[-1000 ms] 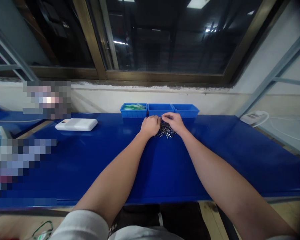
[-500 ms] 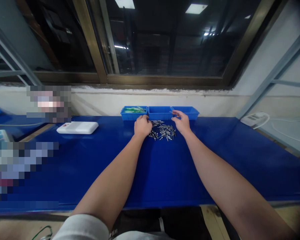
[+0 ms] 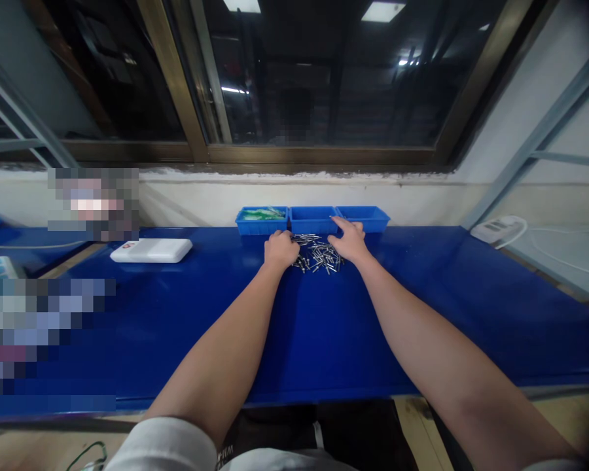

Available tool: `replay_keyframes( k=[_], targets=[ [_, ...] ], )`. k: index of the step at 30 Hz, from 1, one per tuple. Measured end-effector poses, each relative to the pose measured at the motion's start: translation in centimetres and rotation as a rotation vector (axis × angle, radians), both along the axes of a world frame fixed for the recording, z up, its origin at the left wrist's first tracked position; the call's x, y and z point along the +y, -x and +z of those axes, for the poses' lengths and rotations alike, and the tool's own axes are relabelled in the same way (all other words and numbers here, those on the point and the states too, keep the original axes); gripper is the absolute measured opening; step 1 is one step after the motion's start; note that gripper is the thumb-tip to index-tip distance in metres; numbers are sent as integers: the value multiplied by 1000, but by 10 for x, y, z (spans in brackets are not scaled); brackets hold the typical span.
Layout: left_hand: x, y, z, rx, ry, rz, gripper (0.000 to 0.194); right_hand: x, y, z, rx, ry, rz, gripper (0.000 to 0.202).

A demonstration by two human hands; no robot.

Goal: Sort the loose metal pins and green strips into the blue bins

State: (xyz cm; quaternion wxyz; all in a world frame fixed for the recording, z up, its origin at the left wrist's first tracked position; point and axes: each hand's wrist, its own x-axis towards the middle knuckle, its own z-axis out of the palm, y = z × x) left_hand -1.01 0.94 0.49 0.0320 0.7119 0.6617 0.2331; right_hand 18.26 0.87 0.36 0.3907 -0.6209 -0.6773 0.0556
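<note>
A loose pile of slim silver metal pins, which look like blind rivets, lies on the blue table. My left hand rests at the pile's left edge with its fingers curled down; whatever they hold is hidden. Over the right side of the pile is my right hand, thumb and index finger spread apart with nothing visible between them. Just behind the hands stand three joined blue bins: the left bin contains green and clear plastic material, then come the middle bin and the right bin.
A white box-shaped device lies to the left on the blue tabletop. At the far right is a white power strip with a cable. A window and wall rise behind the bins. A blurred-out area covers the left side.
My right hand has moved from the front of the right bin left and toward the pile. Its pinched fingers, which held a thin pin, have spread. My left hand stays nearly still.
</note>
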Motion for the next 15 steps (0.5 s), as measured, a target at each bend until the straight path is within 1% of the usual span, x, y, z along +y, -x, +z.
replay_keyframes(
  k=[4, 7, 11, 13, 15],
  targets=[
    [-1, 0, 1, -1, 4, 3, 39, 2, -1, -2, -15, -13, 29, 59],
    [2, 1, 0, -20, 13, 5, 41, 5, -4, -3, 4, -83, 32, 56],
    [5, 3, -2, -42, 34, -25, 44, 8, -6, -3, 56, -182, -8, 45],
    [5, 3, -2, -40, 35, -30, 42, 9, -7, -4, 81, -190, -23, 36],
    [4, 1, -2, -31, 15, -25, 38, 9, -6, -6, 81, -163, -2, 26]
  ],
)
